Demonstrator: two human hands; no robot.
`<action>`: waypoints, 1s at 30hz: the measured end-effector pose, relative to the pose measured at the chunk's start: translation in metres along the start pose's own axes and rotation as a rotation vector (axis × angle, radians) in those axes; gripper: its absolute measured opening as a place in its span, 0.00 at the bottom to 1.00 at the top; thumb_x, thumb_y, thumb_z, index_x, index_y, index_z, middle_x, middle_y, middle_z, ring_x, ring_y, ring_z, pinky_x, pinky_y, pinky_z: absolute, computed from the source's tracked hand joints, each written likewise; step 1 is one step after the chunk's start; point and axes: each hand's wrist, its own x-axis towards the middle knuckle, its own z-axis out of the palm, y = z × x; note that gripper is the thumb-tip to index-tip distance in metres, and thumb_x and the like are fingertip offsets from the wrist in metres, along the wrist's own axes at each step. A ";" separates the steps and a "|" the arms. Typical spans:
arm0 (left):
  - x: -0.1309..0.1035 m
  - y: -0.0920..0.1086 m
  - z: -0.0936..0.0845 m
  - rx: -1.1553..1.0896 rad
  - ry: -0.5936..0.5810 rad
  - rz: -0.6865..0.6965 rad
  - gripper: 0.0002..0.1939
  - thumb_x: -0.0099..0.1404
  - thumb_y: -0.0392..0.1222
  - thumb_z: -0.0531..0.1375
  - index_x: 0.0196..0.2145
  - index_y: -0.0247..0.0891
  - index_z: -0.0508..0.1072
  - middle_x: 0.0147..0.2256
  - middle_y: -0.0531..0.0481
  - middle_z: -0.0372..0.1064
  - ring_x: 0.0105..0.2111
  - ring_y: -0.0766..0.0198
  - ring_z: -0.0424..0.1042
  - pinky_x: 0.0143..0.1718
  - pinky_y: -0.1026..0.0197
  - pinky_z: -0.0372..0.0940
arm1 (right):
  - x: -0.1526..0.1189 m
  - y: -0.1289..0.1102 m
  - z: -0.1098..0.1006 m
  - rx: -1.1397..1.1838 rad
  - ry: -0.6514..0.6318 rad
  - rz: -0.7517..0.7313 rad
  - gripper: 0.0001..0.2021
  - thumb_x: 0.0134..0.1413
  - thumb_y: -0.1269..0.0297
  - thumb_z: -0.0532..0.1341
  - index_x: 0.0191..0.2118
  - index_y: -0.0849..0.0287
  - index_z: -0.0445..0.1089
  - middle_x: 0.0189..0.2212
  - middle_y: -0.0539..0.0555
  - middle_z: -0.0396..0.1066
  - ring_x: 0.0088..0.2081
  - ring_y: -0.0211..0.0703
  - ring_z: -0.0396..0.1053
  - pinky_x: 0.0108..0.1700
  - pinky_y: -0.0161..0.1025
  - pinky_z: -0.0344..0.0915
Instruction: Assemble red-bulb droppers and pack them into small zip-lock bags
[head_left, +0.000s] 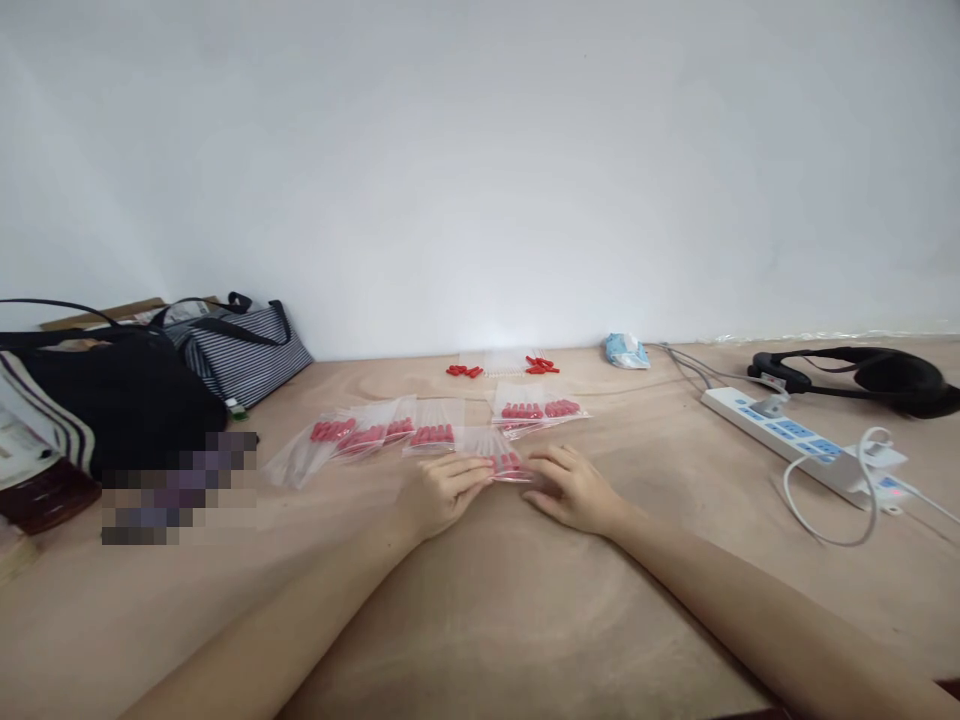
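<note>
A small clear plastic bag (pixel 480 441) with several red pieces in its near end lies in front of me, between my two hands. My left hand (pixel 447 491) has its fingers closed on the bag's near left edge. At the near right edge, the curled fingers and thumb of my right hand (pixel 574 491) grip the same bag. Just beyond lie more filled clear bags: one bag (pixel 433 434) behind my left hand, others (pixel 358 437) to its left, and another group (pixel 540 408) behind my right hand. The red pieces are too small to name.
Loose red pieces (pixel 541 365) lie near the wall beside a row of thin clear items. A crumpled blue-white packet (pixel 627 351), a power strip (pixel 795 437) with cables and a black strapped object (pixel 900 380) are at right. Black (pixel 150 400) and striped bags (pixel 244 350) stand left.
</note>
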 end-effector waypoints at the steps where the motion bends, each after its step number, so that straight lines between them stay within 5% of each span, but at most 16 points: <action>1: 0.001 0.006 0.003 -0.028 -0.029 0.013 0.08 0.62 0.35 0.54 0.35 0.40 0.73 0.36 0.52 0.74 0.37 0.65 0.73 0.40 0.63 0.68 | -0.001 -0.003 0.000 -0.034 -0.015 -0.039 0.12 0.51 0.64 0.57 0.43 0.58 0.63 0.38 0.57 0.67 0.37 0.41 0.65 0.36 0.39 0.60; 7: -0.002 0.007 0.008 -0.093 -0.118 0.083 0.08 0.62 0.37 0.55 0.38 0.39 0.72 0.38 0.49 0.73 0.37 0.65 0.73 0.39 0.64 0.69 | -0.002 0.000 0.001 -0.170 -0.019 -0.174 0.09 0.56 0.69 0.51 0.31 0.60 0.68 0.25 0.52 0.68 0.27 0.37 0.62 0.32 0.36 0.55; 12: -0.012 -0.003 -0.004 -0.071 -0.072 0.172 0.09 0.63 0.33 0.53 0.36 0.36 0.72 0.36 0.46 0.74 0.35 0.64 0.74 0.36 0.64 0.70 | 0.002 -0.007 0.000 -0.221 0.013 -0.252 0.10 0.57 0.70 0.50 0.30 0.61 0.68 0.23 0.52 0.66 0.26 0.37 0.60 0.30 0.36 0.53; 30: -0.017 -0.002 -0.014 -0.080 0.027 0.176 0.06 0.59 0.30 0.55 0.32 0.36 0.71 0.32 0.47 0.74 0.33 0.65 0.74 0.33 0.66 0.70 | 0.008 -0.012 -0.001 -0.301 0.060 -0.266 0.11 0.54 0.71 0.51 0.25 0.60 0.67 0.19 0.51 0.62 0.25 0.37 0.56 0.31 0.38 0.50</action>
